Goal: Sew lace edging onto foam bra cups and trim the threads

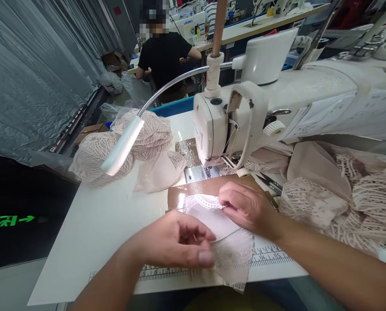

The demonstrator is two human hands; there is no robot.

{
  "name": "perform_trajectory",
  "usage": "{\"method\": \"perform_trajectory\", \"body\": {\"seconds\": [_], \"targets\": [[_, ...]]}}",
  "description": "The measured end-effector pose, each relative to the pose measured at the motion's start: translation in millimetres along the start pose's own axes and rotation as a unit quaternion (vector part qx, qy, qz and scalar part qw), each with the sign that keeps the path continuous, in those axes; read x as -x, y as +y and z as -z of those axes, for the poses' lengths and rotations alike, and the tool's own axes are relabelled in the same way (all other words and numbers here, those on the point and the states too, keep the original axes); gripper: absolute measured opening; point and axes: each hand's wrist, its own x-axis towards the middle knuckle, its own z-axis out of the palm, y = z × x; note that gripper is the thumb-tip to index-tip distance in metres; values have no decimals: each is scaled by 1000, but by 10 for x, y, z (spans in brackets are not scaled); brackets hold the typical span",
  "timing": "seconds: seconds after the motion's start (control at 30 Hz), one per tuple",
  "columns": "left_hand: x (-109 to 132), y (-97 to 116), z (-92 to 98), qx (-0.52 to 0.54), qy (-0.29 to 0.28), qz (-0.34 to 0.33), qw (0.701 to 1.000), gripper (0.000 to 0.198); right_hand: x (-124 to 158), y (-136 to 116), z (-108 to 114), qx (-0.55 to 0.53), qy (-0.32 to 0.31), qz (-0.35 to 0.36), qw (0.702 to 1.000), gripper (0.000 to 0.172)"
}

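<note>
Close to the machine needle, my right hand pinches the scalloped lace edge of a pale bra cup between thumb and fingers. My left hand is at the cup's near left side, fingers curled and thumb held apart from them. Its fingertips reach the cup's lower edge; whether they touch it I cannot tell. A sheer lace panel hangs from the cup toward the table's front edge. Behind the hands stands a white sewing machine, its metal needle plate just beyond the cup.
Stacked lace cups and a single cup piece lie at left under a lamp. Scissors and heaped lace pieces are at right. A printed ruler runs along the front. A co-worker sits beyond.
</note>
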Motion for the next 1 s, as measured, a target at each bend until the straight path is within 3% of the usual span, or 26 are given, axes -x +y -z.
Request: {"method": "perform_trajectory", "body": {"seconds": [0.07,0.13,0.2,0.27,0.43,0.63,0.77,0.83,0.93,1.0], "targets": [[-143,-103,-52,34,36,2,999,43,19,-13,10,21,0,24,999,17],[-303,-203,-88,87,118,-17,989,44,41,-16,4,40,0,51,998,16],[-413,-257,-104,155,190,-55,968,38,59,-10,-14,52,-3,76,996,15],[-453,-257,-107,208,226,-91,947,30,68,-1,-32,53,-11,89,995,14],[-404,-207,-92,247,260,-115,926,25,46,15,-63,32,-12,71,997,16],[-409,-242,-70,240,259,-128,927,24,38,4,-94,-1,-9,38,999,15],[-377,-237,-49,185,259,-135,938,27,10,3,-80,-51,-50,-55,996,18],[-338,-230,-14,112,296,-165,934,29,-27,19,-59,-102,-92,-105,985,16],[-289,-210,78,-35,398,-258,880,23,-84,57,-23,-191,-119,-168,960,18],[-280,-196,152,-133,426,-305,841,22,-105,78,-6,-255,-131,-211,934,22]]}}
